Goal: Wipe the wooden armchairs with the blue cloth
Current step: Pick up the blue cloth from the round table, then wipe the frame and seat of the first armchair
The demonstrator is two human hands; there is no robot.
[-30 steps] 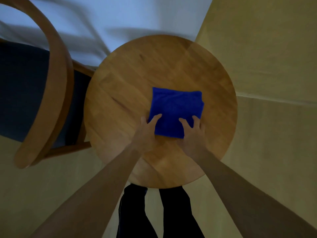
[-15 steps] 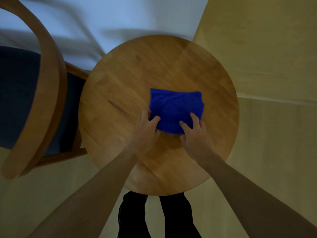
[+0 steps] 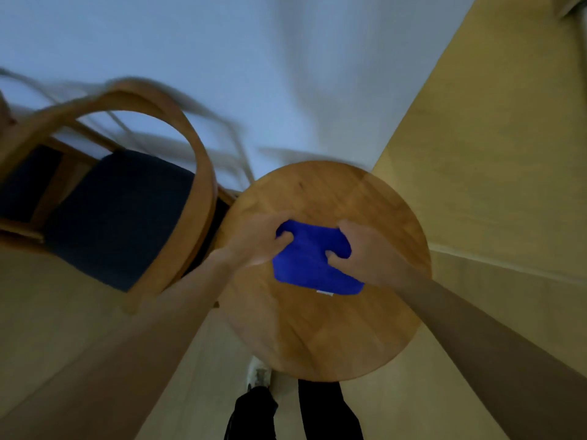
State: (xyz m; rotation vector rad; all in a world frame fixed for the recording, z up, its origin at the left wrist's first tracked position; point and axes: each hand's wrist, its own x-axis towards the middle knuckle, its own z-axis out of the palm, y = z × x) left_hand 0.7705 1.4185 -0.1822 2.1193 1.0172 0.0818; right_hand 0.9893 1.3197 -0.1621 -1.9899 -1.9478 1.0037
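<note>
One round wooden table (image 3: 317,328) fills the lower middle of the frame, seen from straight above, and it's the biggest thing going on here. One wooden armchair (image 3: 197,198) sits just beside it on the left, with a curved bentwood arm looping over a dark blue seat cushion (image 3: 120,217); the picture is pretty motion-blurred up there so finer detail is a wash. Only the one chair shows clearly, though a sliver of more wood pokes in at the far left edge and I can't tell what it belongs to. Behind everything, white wall takes the upper part of the frame and yellowish floor the right side and bottom. Two bare forearms come in from the bottom corners. Left hand (image 3: 257,239) grips the left edge of the one blue cloth (image 3: 311,265), fingers curled into it with the thumb tucked over the fabric. Right hand (image 3: 365,252) does the same on the right edge, fingers bunched around the cloth. So the cloth is held between both hands over the middle of the tabletop, bunched at its top; whether its lower edge touches the wood, can't tell. One small white tag (image 3: 324,292) hangs off its lower edge. Two dark trouser legs and one pale shoe (image 3: 259,374) peek out below the table.
</note>
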